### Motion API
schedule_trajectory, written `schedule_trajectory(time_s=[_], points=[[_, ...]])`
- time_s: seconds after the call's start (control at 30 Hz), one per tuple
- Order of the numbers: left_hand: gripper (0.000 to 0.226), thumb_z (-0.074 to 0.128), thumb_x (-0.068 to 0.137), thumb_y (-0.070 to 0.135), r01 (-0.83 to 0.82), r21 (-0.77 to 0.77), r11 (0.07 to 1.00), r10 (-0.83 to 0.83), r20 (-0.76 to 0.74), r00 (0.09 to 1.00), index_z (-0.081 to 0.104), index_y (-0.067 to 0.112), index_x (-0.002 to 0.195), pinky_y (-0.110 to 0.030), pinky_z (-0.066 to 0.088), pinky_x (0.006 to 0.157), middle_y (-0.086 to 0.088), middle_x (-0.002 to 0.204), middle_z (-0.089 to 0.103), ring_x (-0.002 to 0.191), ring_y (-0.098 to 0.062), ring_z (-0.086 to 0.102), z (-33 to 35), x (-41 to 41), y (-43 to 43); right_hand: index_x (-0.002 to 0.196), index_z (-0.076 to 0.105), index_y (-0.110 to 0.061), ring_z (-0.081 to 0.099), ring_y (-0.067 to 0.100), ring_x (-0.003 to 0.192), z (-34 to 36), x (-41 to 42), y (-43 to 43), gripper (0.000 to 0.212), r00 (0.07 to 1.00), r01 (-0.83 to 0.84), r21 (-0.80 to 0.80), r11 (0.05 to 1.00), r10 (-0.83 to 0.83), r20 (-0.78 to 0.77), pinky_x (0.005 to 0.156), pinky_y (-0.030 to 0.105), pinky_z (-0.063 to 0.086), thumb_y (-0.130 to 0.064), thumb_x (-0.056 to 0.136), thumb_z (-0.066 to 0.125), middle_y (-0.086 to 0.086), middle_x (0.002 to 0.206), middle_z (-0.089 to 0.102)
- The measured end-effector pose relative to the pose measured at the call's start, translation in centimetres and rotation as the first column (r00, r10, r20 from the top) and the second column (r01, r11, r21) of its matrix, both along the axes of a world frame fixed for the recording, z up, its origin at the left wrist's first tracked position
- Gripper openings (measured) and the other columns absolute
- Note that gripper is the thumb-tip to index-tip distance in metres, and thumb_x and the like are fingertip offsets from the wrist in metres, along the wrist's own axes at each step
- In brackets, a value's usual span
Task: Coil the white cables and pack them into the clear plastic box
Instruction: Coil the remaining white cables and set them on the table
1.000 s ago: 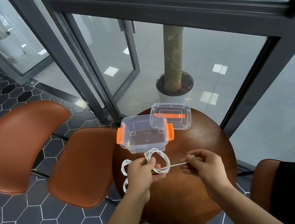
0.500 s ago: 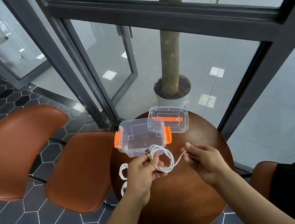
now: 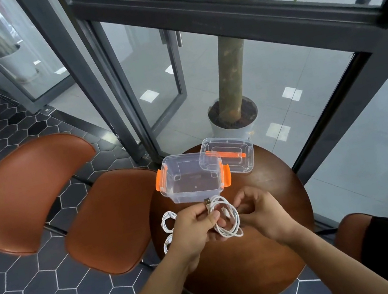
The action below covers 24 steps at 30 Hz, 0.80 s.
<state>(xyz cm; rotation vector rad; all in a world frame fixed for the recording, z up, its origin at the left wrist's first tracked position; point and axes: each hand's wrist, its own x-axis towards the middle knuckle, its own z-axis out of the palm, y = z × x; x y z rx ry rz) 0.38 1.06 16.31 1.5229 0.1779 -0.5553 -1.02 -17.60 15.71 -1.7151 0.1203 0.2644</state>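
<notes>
Just beside the clear plastic box (image 3: 188, 195), our left hand (image 3: 191, 227) pinches the seemingly light, springy white cable (image 3: 230, 228) by its loops; whether our right hand (image 3: 261, 212) grips it, we cannot tell

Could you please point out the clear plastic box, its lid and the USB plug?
clear plastic box (image 3: 188, 195), head view, front wall
lid (image 3: 243, 165), head view, clear panel
USB plug (image 3: 207, 201), head view, metal tip

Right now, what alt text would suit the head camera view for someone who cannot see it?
A person's left hand pinches a coiled white cable over a round wooden table, the right hand with curled fingers at its edge. Beyond stands the empty clear plastic box, lid off behind it; more coiled cables lie left.
</notes>
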Motion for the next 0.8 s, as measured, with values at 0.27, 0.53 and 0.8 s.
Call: schedule_trajectory(time_s=[0.27,0.53,0.8], points=[[0.014,0.063,0.094,0.002,0.055,0.18,0.982,-0.05,-0.035,0.998,0.077,0.006,0.094,-0.037,0.061,0.058,-0.01,0.074,0.073,0.07,-0.023,0.073,-0.1,0.5,0.1,0.098,0.058,0.002,0.071,0.026,0.074,-1.2,-0.4,0.9,0.023,0.978,0.167,0.281,0.945,-0.122,-0.171,0.061,0.029,0.055,0.014,0.083,0.071,0.024,0.09,0.075],[0.019,0.066,0.09,0.008,0.082,0.438,0.895,-0.117,0.053,0.992,0.075,0.016,0.075,-0.046,0.063,0.058,-0.008,0.068,0.074,0.061,-0.027,0.074,-0.7,0.1,-0.6,0.107,0.063,-0.001,0.068,0.037,0.088,-2.7,-1.1,2.7,0.014,0.872,0.456,0.31,0.834,-0.349,-0.342,0.084,0.054,0.056,-0.004,0.094,0.065,0.029,0.112,0.066],[0.017,0.067,0.093,0.012,0.112,0.284,0.952,-0.123,0.021,0.992,0.079,0.02,0.084,-0.044,0.063,0.061,-0.01,0.08,0.076,0.079,-0.03,0.075,-0.3,-0.4,-0.4,0.115,0.061,-0.011,0.073,0.027,0.103,-3.0,-2.3,2.7,0.067,0.954,0.267,0.255,0.929,-0.218,-0.205,0.09,0.049,0.06,0.003,0.052,0.078,0.012,0.117,0.071]])
